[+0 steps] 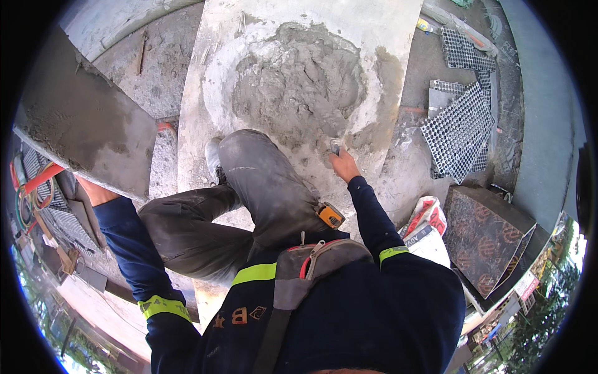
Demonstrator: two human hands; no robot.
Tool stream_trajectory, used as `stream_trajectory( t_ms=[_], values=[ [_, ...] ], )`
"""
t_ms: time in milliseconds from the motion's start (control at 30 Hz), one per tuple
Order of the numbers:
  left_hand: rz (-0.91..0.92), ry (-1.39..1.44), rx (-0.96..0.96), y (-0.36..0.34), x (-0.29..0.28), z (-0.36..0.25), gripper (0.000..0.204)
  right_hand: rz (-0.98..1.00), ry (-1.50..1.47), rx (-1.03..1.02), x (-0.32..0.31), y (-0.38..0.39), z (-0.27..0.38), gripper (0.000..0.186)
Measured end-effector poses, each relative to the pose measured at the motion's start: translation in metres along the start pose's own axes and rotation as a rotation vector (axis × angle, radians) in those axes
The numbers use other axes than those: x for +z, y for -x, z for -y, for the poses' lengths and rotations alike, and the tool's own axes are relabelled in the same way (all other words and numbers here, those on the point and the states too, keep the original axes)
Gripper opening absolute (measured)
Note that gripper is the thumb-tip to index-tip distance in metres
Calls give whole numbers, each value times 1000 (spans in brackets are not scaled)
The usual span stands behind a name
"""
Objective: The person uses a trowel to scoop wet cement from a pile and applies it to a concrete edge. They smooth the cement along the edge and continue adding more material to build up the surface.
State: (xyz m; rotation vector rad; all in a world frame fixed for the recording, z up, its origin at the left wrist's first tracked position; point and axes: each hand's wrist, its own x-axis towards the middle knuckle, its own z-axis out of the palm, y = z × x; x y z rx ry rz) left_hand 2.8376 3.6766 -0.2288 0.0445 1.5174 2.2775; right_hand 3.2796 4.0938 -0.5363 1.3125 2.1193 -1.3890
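Note:
On a pale board [205, 37] in front of me lies a wide heap of wet grey mortar [299, 81]. My right hand [344, 166] is closed round the handle of a trowel [335, 148] at the heap's near right edge; its blade is hard to tell from the mortar. To my left, a large flat slab [87, 118] with a damp, mortar-smeared face is held up at a tilt. Beneath its near edge is my left hand [96, 191], supporting it; the slab hides the fingers.
Black perforated panels [461, 128] lie in a stack at the right. Nearer stand a brown box-shaped panel piece [483, 237] and a white and red sack [427, 218]. Hoses [40, 187] and planks clutter the far left. An orange tape measure [330, 215] hangs at my waist.

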Motion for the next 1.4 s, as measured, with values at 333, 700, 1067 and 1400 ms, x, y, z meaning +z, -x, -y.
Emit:
stream_trajectory(
  t_ms=[333, 700, 1067, 1400],
  values=[
    [-114, -76, 65, 31, -38, -8, 61, 178, -705, 315, 46, -47, 75, 12],
    [-254, -155, 115, 36, -18, 6, 58, 197, -1161, 312, 97, -125, 137, 10],
    [34, -94, 156, -4, 54, 85, 56, 342, -838, 20, -31, -23, 153, 10],
    [72, 453, -322, -45, 136, 304, 59, 123, -449, -414, -109, 162, 284, 20]
  ],
)
